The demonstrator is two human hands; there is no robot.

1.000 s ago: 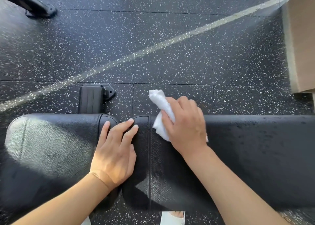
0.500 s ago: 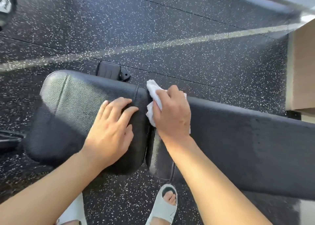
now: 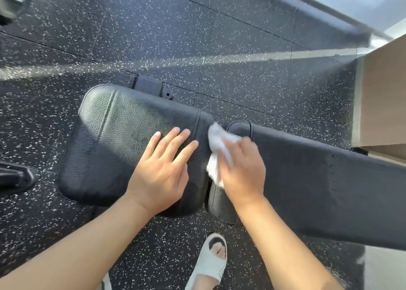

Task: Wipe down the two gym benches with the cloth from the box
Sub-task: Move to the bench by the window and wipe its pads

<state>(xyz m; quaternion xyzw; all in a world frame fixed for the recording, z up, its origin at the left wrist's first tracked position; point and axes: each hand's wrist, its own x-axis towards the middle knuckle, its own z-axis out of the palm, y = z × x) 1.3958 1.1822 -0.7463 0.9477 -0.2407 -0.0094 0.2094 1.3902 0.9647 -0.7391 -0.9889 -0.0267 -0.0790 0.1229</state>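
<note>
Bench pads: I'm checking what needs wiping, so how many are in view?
2: seat pad under the left hand; long back pad right of the gap, by the right hand. Others may lie outside the frame.

The seat pad (image 3: 123,140) lies to my left and the back pad (image 3: 329,180) runs off to my right, a narrow gap between them. My left hand (image 3: 163,169) rests flat on the seat pad near its right edge. My right hand (image 3: 241,169) sits on the near end of the back pad, pressing the cloth (image 3: 217,155) over the gap. A bracket (image 3: 151,87) lies on the floor (image 3: 219,37) behind the seat pad. A box (image 3: 382,92) stands far right, behind the back pad. My sandal (image 3: 211,265) is on the floor before the gap.
</note>
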